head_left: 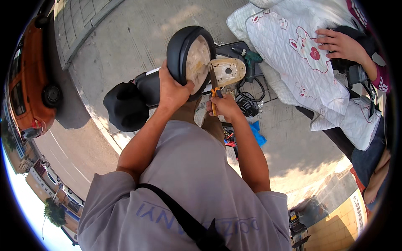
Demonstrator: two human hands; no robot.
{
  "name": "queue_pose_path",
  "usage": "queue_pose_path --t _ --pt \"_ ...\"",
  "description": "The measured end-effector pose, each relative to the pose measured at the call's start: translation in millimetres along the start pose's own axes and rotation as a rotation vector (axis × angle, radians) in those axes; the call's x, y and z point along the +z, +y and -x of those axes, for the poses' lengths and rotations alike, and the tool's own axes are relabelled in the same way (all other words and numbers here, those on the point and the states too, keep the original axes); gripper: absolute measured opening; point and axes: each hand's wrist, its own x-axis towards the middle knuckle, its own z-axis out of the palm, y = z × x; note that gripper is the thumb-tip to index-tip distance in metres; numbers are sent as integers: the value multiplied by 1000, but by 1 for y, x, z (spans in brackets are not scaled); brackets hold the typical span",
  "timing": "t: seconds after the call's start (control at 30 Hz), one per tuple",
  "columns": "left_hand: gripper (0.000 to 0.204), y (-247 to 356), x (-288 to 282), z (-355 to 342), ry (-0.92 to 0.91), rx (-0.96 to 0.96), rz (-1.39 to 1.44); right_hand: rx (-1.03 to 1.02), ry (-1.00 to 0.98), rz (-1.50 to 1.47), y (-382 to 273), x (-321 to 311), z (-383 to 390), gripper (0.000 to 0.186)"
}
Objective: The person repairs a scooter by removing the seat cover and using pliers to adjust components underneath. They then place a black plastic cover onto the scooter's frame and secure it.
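My left hand [173, 90] grips the lower rim of a black padded seat [176, 52], its fingers hidden behind the edge. The seat is tilted, so its cream-coloured, yellow-stained underside [198, 60] shows. In my right hand [227, 107] is a pair of pliers [215, 91] with orange and black handles. Their dark, narrow jaws point up along the seat's right edge; whether they pinch anything cannot be made out. Just right of the jaws lies a yellowed plate [236, 70] with a round hole.
A green power drill [252, 62] lies right of the plate. Below are a black cable [263, 90] and blue plastic [258, 134]. A black cover [125, 106] is at left. Another person's hand [341, 45] rests on a white quilted cover [276, 54]. An orange car [29, 79] stands far left.
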Motion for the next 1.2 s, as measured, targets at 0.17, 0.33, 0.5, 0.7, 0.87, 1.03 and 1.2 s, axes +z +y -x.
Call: queue_pose_path --t 0.17,0.33,0.5,0.7,0.87,1.03,1.2 --pt "98 8 -6 15 -134 -422 554 -81 50 165 -2 -8 -9 18" --pt "100 11 12 24 52 -104 162 -173 73 158 13 -5 -18 18" --pt "101 21 16 30 73 -51 96 -409 216 492 40 -6 -47 22" --pt "103 29 15 35 48 -57 53 -386 115 293 35 -6 -54 25" --pt "108 -3 25 54 66 -3 58 -366 125 267 34 10 -54 27" --pt "108 -43 45 64 55 4 255 -301 149 282 32 5 -64 25" --pt "93 -52 51 75 74 -13 271 -10 25 8 -22 11 -8 19"
